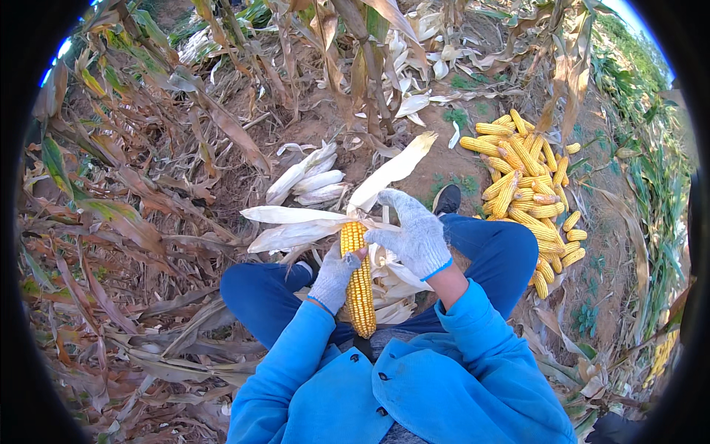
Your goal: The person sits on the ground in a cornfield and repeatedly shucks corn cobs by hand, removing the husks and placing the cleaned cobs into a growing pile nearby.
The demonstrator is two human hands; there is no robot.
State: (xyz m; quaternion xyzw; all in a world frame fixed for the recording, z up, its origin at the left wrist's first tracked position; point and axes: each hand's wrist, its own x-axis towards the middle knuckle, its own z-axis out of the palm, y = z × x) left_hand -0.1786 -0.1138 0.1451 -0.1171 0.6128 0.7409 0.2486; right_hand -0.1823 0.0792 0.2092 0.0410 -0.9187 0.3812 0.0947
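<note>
A yellow ear of corn [360, 283] stands lengthwise before my lap, its kernels bare. Pale husk leaves [388, 175] splay from its far end, several to the left and one long one pointing away. My left hand [334, 277], in a grey knit glove, grips the ear around its middle from the left, with the bare thumb tip on the kernels. On the other side, my gloved right hand [415, 233] has thumb and fingers spread near the husk base; its thumb is at the ear's upper right side. Loose husks [394, 288] lie between my legs, partly hidden by the hands.
Husked ears form a pile [527, 188] on the soil to the right, beyond my knee. Several ears still in pale husks [310, 177] lie ahead to the left. Dry corn stalks [366, 61] rise in front, and dry leaves [166, 311] cover the left ground.
</note>
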